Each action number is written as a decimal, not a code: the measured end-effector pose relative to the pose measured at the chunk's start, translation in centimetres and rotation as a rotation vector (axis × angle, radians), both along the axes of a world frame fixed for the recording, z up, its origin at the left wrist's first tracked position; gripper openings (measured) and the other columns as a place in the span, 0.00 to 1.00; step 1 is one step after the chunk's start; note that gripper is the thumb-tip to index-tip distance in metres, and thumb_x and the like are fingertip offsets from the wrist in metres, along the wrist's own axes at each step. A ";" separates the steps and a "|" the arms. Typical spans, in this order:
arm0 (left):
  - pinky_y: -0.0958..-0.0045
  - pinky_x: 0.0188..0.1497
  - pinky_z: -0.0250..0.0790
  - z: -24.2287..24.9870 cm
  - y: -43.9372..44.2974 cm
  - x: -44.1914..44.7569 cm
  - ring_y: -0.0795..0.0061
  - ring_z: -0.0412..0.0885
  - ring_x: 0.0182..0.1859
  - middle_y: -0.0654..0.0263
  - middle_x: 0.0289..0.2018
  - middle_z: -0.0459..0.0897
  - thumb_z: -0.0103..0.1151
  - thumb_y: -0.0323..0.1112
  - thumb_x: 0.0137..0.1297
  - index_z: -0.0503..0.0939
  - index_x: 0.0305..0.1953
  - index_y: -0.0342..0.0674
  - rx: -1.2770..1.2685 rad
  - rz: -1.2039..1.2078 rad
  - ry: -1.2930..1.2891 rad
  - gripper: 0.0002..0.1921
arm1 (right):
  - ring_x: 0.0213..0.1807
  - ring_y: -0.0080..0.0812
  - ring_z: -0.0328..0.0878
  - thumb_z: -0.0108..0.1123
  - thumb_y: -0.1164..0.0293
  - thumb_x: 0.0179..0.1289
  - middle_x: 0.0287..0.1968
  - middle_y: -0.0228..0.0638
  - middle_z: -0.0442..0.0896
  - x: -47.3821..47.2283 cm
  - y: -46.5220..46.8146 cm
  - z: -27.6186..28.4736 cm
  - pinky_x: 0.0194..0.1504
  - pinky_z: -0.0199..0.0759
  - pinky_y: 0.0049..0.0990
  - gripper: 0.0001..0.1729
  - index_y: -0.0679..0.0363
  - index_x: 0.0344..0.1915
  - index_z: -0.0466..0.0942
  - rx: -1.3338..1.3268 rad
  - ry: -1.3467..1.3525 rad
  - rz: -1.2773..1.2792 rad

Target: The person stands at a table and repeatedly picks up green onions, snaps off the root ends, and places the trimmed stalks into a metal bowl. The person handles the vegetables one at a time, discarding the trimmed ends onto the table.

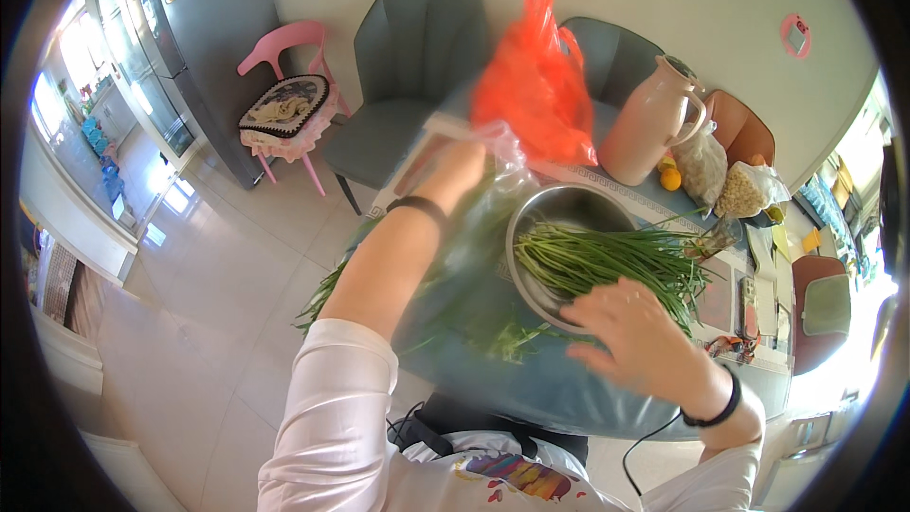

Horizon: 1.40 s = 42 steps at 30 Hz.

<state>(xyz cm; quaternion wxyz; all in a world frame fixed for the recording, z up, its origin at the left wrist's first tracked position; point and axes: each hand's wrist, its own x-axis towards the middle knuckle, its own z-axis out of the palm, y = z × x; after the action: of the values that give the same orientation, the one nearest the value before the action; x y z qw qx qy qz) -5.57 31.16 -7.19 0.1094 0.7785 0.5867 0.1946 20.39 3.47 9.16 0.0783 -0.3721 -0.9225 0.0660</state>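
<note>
A steel bowl on the table holds a bundle of green garlic chives, whose tips hang over its right rim. My right hand, fingers apart and nothing in them, is over the bowl's near right edge beside the chives. At the upper left of the bowl, my left hand is at a clear plastic bag. Motion blurs it, and its fingers are hidden. More greens stick out beyond my left forearm. Loose green scraps lie before me.
A red plastic bag and a pink thermos jug stand behind the bowl. To the right are an orange fruit, bagged foods, a glass and a phone. Grey chairs line the table's far side.
</note>
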 end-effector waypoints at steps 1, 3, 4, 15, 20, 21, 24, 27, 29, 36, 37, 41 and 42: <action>0.56 0.46 0.74 0.1 0.0 0.1 0.53 0.83 0.46 0.54 0.41 0.86 0.62 0.31 0.55 0.85 0.36 0.45 0.009 0.014 0.009 0.06 | 0.49 0.47 0.78 0.66 0.60 0.61 0.46 0.40 0.83 0.1 -1.2 0.3 0.56 0.69 0.45 0.22 0.59 0.51 0.79 -0.018 0.032 -0.004; 0.56 0.44 0.74 0.5 -0.5 -0.1 0.54 0.84 0.44 0.57 0.35 0.86 0.65 0.33 0.51 0.85 0.29 0.45 0.041 -0.041 0.033 0.03 | 0.48 0.46 0.78 0.67 0.60 0.62 0.46 0.39 0.84 0.4 -2.9 0.5 0.55 0.70 0.45 0.22 0.59 0.52 0.79 -0.087 0.104 -0.042; 0.56 0.44 0.74 0.8 -0.9 -0.1 0.54 0.84 0.43 0.57 0.35 0.86 0.65 0.32 0.51 0.85 0.29 0.45 0.065 -0.056 0.094 0.03 | 0.47 0.46 0.79 0.67 0.61 0.62 0.46 0.40 0.84 0.5 -3.4 0.5 0.54 0.71 0.44 0.22 0.59 0.53 0.79 -0.136 0.143 -0.076; 0.70 0.42 0.76 9.4 -7.4 -3.9 0.67 0.86 0.37 0.58 0.34 0.87 0.68 0.27 0.57 0.85 0.40 0.34 0.143 -0.124 -0.144 0.09 | 0.43 0.48 0.81 0.69 0.64 0.61 0.42 0.41 0.85 1.2 -4.9 -1.9 0.47 0.75 0.40 0.19 0.58 0.50 0.80 -0.161 0.440 -0.107; 0.70 0.44 0.75 15.2 -12.6 -6.3 0.65 0.86 0.39 0.57 0.37 0.88 0.66 0.28 0.60 0.85 0.40 0.36 0.159 -0.083 -0.353 0.07 | 0.40 0.47 0.83 0.68 0.65 0.62 0.40 0.41 0.85 0.8 -4.2 -2.0 0.43 0.77 0.39 0.17 0.59 0.49 0.81 -0.168 0.486 -0.097; 0.70 0.44 0.75 15.8 -13.3 -6.8 0.65 0.86 0.39 0.58 0.38 0.88 0.66 0.28 0.60 0.85 0.41 0.37 0.138 -0.058 -0.335 0.08 | 0.40 0.47 0.83 0.68 0.65 0.62 0.39 0.42 0.85 0.6 -4.0 -2.1 0.42 0.77 0.39 0.17 0.59 0.49 0.81 -0.186 0.534 -0.085; 0.68 0.49 0.76 14.7 -13.7 -7.5 0.65 0.85 0.45 0.58 0.45 0.87 0.69 0.32 0.59 0.84 0.46 0.39 0.037 -0.140 -0.324 0.14 | 0.40 0.39 0.85 0.68 0.69 0.61 0.39 0.41 0.86 -0.5 -3.1 -3.0 0.43 0.78 0.33 0.16 0.60 0.48 0.82 -0.253 0.590 -0.083; 0.63 0.53 0.74 9.3 -13.7 -6.9 0.67 0.79 0.55 0.61 0.54 0.82 0.71 0.43 0.60 0.80 0.55 0.43 -0.221 -0.231 -0.115 0.23 | 0.39 0.46 0.83 0.66 0.65 0.64 0.38 0.42 0.85 -1.8 -2.7 -4.3 0.41 0.77 0.37 0.15 0.61 0.47 0.81 -0.263 0.627 -0.077; 0.64 0.52 0.74 5.6 -13.6 -6.4 0.66 0.79 0.56 0.62 0.54 0.82 0.70 0.43 0.61 0.80 0.55 0.45 -0.228 -0.231 -0.259 0.22 | 0.40 0.45 0.83 0.65 0.64 0.64 0.39 0.41 0.86 -2.0 -3.0 -4.8 0.41 0.77 0.37 0.15 0.60 0.47 0.81 -0.309 0.614 -0.068; 0.64 0.51 0.72 3.9 -11.5 -4.8 0.61 0.80 0.46 0.58 0.42 0.84 0.67 0.34 0.59 0.82 0.50 0.41 0.055 -0.238 -0.259 0.17 | 0.41 0.44 0.84 0.64 0.62 0.66 0.39 0.40 0.86 -1.1 -4.3 -5.5 0.42 0.78 0.36 0.15 0.58 0.48 0.81 -0.344 0.564 -0.116; 0.61 0.55 0.71 4.0 -11.5 -4.1 0.55 0.80 0.51 0.55 0.41 0.85 0.66 0.33 0.57 0.83 0.49 0.41 -0.002 -0.201 -0.324 0.17 | 0.41 0.44 0.84 0.64 0.61 0.66 0.39 0.40 0.86 -1.1 -4.4 -5.5 0.42 0.78 0.37 0.16 0.58 0.48 0.81 -0.351 0.564 -0.127; 0.68 0.46 0.73 4.0 -11.2 -1.8 0.64 0.80 0.45 0.60 0.45 0.79 0.69 0.36 0.59 0.83 0.47 0.45 0.280 -0.343 -0.015 0.15 | 0.41 0.44 0.84 0.63 0.61 0.66 0.39 0.40 0.86 -1.7 -4.8 -5.8 0.43 0.78 0.37 0.16 0.57 0.48 0.81 -0.356 0.590 -0.106; 0.67 0.46 0.73 4.1 -11.1 -1.5 0.62 0.80 0.45 0.60 0.44 0.80 0.69 0.35 0.58 0.83 0.45 0.44 0.326 -0.339 0.002 0.13 | 0.41 0.44 0.84 0.63 0.61 0.66 0.39 0.40 0.86 -1.8 -4.9 -5.9 0.43 0.78 0.37 0.16 0.57 0.48 0.81 -0.354 0.593 -0.099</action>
<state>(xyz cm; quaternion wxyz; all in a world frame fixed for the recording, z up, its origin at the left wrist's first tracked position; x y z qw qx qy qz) -7.07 20.08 -3.09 0.0128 0.8733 0.4085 0.2650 18.61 -1.41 3.30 0.2803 -0.3889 -0.8146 0.3265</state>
